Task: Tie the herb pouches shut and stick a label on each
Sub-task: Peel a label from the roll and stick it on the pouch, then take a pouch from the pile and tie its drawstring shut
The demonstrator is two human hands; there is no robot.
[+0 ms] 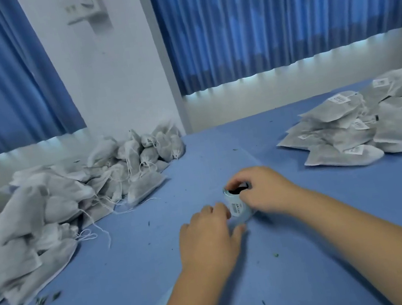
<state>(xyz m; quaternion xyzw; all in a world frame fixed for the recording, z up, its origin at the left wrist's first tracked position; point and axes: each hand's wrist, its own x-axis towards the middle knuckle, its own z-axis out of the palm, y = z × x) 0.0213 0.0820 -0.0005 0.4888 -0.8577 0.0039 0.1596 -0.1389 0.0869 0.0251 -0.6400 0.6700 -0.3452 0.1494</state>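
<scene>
Left hand (207, 242) pinches, right hand (262, 192) grips with curled fingers (236, 179), a label roll (238, 208) reading "JK", rest blurred.

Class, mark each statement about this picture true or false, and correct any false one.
1. The right hand grips the label roll. True.
2. The left hand lifts a pouch from the left pile. False: it is at the label roll and holds no pouch.
3. Pouches in the right pile carry labels. True.
4. The table cover is red. False: it is blue.
</scene>
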